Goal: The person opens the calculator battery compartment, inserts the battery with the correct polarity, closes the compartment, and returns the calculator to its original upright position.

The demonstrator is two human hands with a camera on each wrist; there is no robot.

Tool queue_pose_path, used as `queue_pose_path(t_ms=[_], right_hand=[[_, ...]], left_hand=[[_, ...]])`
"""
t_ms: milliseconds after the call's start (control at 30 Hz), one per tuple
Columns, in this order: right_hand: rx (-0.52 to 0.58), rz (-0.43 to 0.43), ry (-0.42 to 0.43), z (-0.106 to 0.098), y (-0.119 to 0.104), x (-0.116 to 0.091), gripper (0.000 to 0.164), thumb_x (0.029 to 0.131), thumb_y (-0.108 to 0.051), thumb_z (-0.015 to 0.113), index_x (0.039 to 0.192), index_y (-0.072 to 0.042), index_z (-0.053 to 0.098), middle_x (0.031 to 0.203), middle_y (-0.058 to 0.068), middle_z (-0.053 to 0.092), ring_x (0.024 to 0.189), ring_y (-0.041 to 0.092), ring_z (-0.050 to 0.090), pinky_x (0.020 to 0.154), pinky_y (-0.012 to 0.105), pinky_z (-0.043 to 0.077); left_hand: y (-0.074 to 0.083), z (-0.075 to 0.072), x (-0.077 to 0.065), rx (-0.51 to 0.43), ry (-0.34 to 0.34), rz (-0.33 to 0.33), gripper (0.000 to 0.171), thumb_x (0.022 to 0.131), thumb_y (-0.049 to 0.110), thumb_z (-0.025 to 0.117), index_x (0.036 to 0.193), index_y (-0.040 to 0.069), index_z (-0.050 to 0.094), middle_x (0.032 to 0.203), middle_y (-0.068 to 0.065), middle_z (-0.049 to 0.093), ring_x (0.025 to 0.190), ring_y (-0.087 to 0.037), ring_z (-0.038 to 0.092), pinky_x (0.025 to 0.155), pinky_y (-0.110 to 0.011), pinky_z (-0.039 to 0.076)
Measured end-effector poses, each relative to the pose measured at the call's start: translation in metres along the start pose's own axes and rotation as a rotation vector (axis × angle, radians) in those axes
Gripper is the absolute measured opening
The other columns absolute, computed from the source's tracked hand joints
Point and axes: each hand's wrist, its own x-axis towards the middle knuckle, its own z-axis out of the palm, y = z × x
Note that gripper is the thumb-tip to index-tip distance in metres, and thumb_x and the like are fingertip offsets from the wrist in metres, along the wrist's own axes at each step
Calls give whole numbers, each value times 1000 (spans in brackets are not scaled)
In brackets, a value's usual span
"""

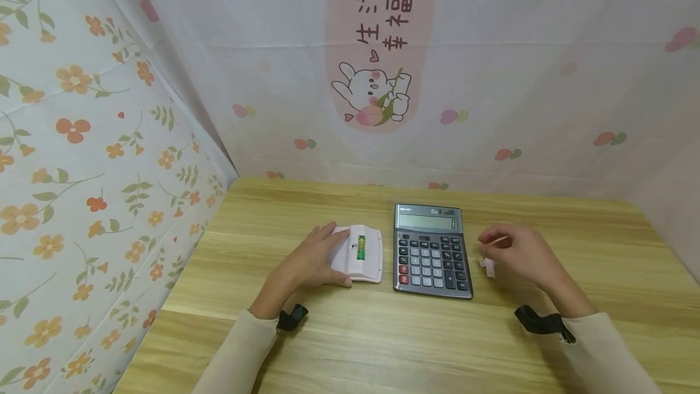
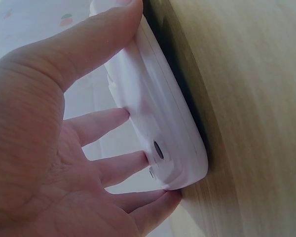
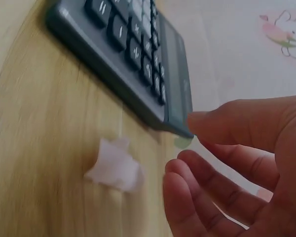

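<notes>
My left hand (image 1: 313, 258) holds a small white plastic device (image 1: 374, 263) on the table, thumb at the near edge and fingers along the far edge. A green and gold battery (image 1: 361, 247) lies in the uncovered slot on its upper face. In the left wrist view, the thumb and fingertips touch the white casing (image 2: 160, 108). My right hand (image 1: 516, 252) hovers right of the grey calculator (image 1: 432, 250), fingers loosely bent, nothing between them. Just below it a small pale, irregular piece (image 3: 116, 167) lies on the wood, partly covered by the hand in the head view.
The calculator lies face up between the hands, display at the far end. Behind the wooden table (image 1: 350, 339) hangs a white printed curtain (image 1: 262, 78), and a floral cloth (image 1: 109, 157) runs along the left side. Each wrist wears a black band (image 1: 541, 323).
</notes>
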Motion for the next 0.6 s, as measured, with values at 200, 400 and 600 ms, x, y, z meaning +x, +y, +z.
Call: queue_pose_path(t_ms=[200, 400, 600], right_hand=[[20, 25, -52, -2, 10, -4, 36, 92, -8, 86, 125, 1, 75, 125, 22, 75, 106, 38, 75, 84, 49, 62], [8, 25, -96, 0, 16, -5, 54, 84, -11, 93, 132, 3, 70, 130, 24, 72, 105, 34, 73, 83, 46, 58], [0, 33, -137, 4, 19, -7, 65, 82, -11, 95, 138, 4, 66, 133, 26, 70, 105, 35, 68, 85, 48, 57]], left_hand=[[0, 0, -1, -6, 4, 6, 106, 81, 38, 101, 167, 8, 47, 175, -26, 30, 161, -55, 24, 126, -66, 30], [1, 0, -1, -8, 5, -5, 106, 81, 38, 101, 167, 9, 47, 176, -25, 29, 161, -54, 24, 126, -66, 30], [1, -1, -1, -19, -1, -14, 106, 81, 37, 101, 168, 9, 47, 177, -24, 29, 162, -53, 23, 126, -66, 29]])
